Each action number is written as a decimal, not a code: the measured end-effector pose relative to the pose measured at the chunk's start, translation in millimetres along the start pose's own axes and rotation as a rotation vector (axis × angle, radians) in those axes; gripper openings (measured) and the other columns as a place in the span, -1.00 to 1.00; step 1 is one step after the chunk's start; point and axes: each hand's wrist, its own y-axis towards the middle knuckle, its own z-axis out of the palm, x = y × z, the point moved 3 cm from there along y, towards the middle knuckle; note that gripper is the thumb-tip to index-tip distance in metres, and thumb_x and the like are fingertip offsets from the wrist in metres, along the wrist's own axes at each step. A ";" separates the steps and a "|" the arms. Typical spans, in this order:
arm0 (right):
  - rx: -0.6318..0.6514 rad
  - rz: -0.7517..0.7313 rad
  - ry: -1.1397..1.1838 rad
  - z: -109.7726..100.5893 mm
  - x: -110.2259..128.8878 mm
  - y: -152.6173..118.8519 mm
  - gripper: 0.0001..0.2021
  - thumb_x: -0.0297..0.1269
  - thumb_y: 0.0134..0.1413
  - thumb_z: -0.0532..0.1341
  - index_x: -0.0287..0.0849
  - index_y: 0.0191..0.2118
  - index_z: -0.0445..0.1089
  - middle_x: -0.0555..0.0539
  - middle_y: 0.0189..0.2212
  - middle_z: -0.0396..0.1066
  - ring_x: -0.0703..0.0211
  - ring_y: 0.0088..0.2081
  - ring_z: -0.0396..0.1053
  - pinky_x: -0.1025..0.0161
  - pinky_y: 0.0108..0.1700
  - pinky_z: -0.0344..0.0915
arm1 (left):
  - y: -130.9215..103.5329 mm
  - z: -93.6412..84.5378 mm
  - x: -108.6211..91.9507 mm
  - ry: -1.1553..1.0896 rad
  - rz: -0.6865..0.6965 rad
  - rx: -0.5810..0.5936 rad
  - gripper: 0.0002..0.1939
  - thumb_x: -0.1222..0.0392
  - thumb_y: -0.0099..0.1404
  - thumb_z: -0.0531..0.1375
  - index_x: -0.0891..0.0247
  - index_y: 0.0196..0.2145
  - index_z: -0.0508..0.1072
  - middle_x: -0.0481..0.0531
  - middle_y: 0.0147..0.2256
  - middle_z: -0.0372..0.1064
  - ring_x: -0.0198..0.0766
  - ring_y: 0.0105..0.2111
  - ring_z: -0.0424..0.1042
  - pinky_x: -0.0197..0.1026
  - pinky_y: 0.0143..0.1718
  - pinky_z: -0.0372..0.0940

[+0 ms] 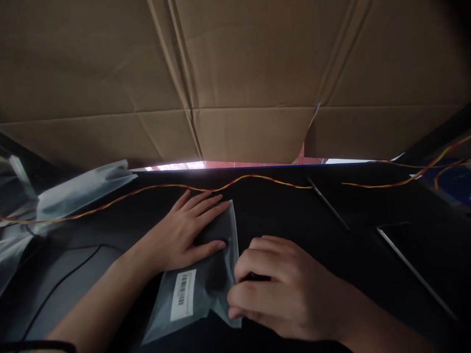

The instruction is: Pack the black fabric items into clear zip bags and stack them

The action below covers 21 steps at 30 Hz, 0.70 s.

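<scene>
A translucent plastic bag (pixel 200 306) with a white barcode label (pixel 183 295) lies on the black tabletop in front of me. Something dark shows through it, too dim to name. My left hand (pixel 187 228) rests flat across the upper part of the bag, fingers spread and thumb out to the right. My right hand (pixel 275 284) is curled at the bag's right edge, thumb and fingers pinched together on its lower right side. The fingertips of that hand partly cover the edge they grip.
Cardboard (pixel 250 63) stands behind the black table (pixel 265 211). A twisted red-and-yellow wire (pixel 253 176) crosses the back. Another plastic bag (pixel 84 189) and a thin black cable (pixel 66 274) lie left. Two flat dark devices, one with a metallic edge (pixel 415 269), lie right.
</scene>
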 end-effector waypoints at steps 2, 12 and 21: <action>-0.013 0.013 -0.027 -0.8 2.5 0.0 -0.83 -0.28 0.48 0.29 -0.12 -0.24 0.52 0.07 -0.27 0.51 0.26 -0.28 0.36 0.21 -0.18 0.28 | -1.1 -3.5 -0.9 0.058 0.000 -0.042 -0.17 -0.29 0.49 0.22 0.06 0.54 0.15 0.21 0.46 0.25 0.34 0.45 0.22 0.59 0.46 -0.03; 0.232 0.036 -0.110 3.6 2.1 -4.7 -0.88 -0.27 0.46 0.32 -0.04 0.02 0.56 0.02 0.13 0.59 0.10 0.12 0.47 0.11 0.10 0.38 | -2.2 -0.2 4.2 -0.120 -0.123 0.039 -0.23 -0.31 0.52 0.17 0.09 0.51 0.22 0.25 0.45 0.26 0.32 0.46 0.21 0.58 0.44 0.03; -0.079 -0.019 0.072 -10.4 2.9 4.0 -0.88 -0.44 0.47 0.29 -0.21 -0.15 0.60 0.03 -0.21 0.68 0.26 -0.18 0.55 0.22 -0.10 0.41 | -6.0 1.9 7.5 -0.204 -0.103 0.066 -0.20 -0.37 0.50 0.19 -0.05 0.53 0.16 0.18 0.49 0.20 0.30 0.50 0.12 0.62 0.48 -0.18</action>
